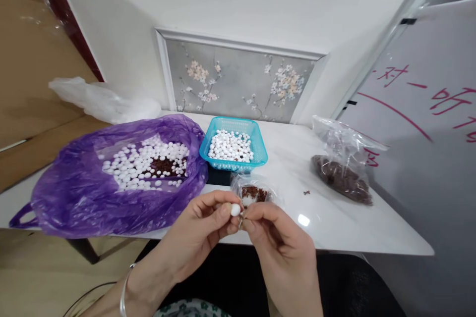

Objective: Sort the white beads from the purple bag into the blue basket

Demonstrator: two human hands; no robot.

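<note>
Between the thumb and fingers of my left hand [208, 218] is a small white ball [235, 209], smooth and slightly oval. My right hand [280, 237] meets it from the right, thumb and forefinger pinched close to the ball; a thin, pale brownish bit shows at those fingertips, too small to name. Just beyond my fingers lies a clear plastic bag [273, 194] with reddish-brown crumbs [255, 193] in it. Behind that stands a turquoise plastic basket [260, 154] holding many similar white balls [230, 146].
An open purple plastic bag [82, 183] on the left holds white balls and brown crumbs. To the right sits a clear bag of brown material [342, 178]. A dark speck [306, 192] lies on the white table [386, 228]. A whiteboard [420, 158] borders the right side.
</note>
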